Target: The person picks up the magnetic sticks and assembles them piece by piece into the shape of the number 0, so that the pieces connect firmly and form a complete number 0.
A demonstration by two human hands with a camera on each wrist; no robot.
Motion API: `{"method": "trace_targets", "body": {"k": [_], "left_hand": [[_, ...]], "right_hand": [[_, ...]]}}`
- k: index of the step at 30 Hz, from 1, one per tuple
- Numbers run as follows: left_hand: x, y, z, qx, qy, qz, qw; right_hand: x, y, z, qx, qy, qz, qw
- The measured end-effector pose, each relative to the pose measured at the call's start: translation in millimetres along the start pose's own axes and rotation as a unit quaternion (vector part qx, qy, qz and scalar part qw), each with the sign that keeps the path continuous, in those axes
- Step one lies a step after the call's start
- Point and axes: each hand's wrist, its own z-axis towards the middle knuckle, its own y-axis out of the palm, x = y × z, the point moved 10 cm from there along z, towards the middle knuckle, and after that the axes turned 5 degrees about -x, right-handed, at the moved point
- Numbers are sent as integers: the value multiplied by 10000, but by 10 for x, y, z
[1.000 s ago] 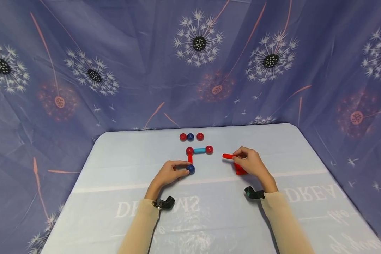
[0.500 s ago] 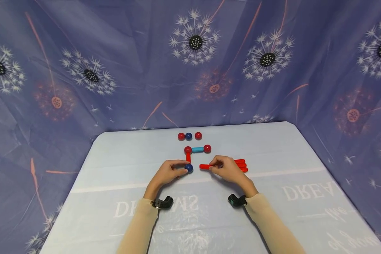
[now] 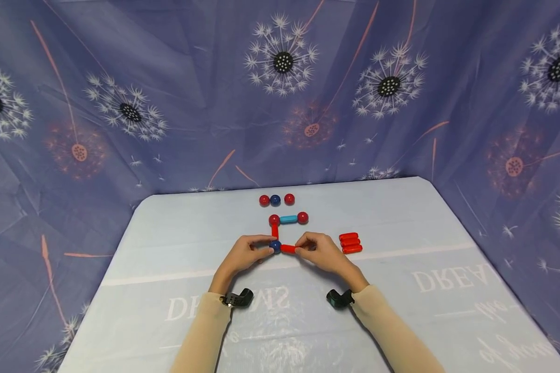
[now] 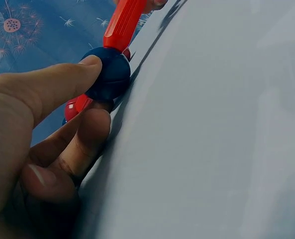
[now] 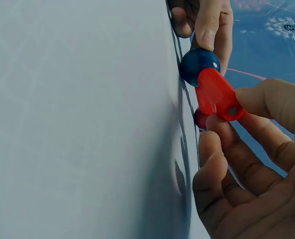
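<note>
Pinches with barely parted fingers (image 5: 249, 159) a blue ball (image 3: 275, 246) in the left hand (image 3: 245, 255) and, touching that ball's right side, a red stick (image 3: 288, 249) in the right hand (image 3: 323, 253).

Beyond the hands (image 3: 243, 255) hangs blue-violet cloth (image 3: 200, 119) printed with dandelions; beneath them, a white table (image 3: 182, 233) bears faint lettering.

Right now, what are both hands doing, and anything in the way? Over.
Left hand pinches blue ball. Right hand holds red stick, end against that ball. Nothing visible in the way.
</note>
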Motion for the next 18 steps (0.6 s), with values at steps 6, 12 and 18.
{"method": "trace_targets", "body": {"k": [6, 12, 18], "left_hand": [[-4, -16, -11, 54, -72, -83, 9999], [-19, 8, 0, 22, -100, 5, 9999], [2, 4, -13, 40, -37, -36, 10000]], "right_hand": [[-34, 14, -11, -297, -4, -39, 9996], [-55, 26, -59, -459, 17, -25, 9989], [-93, 115, -93, -631, 8, 87, 9980]]}}
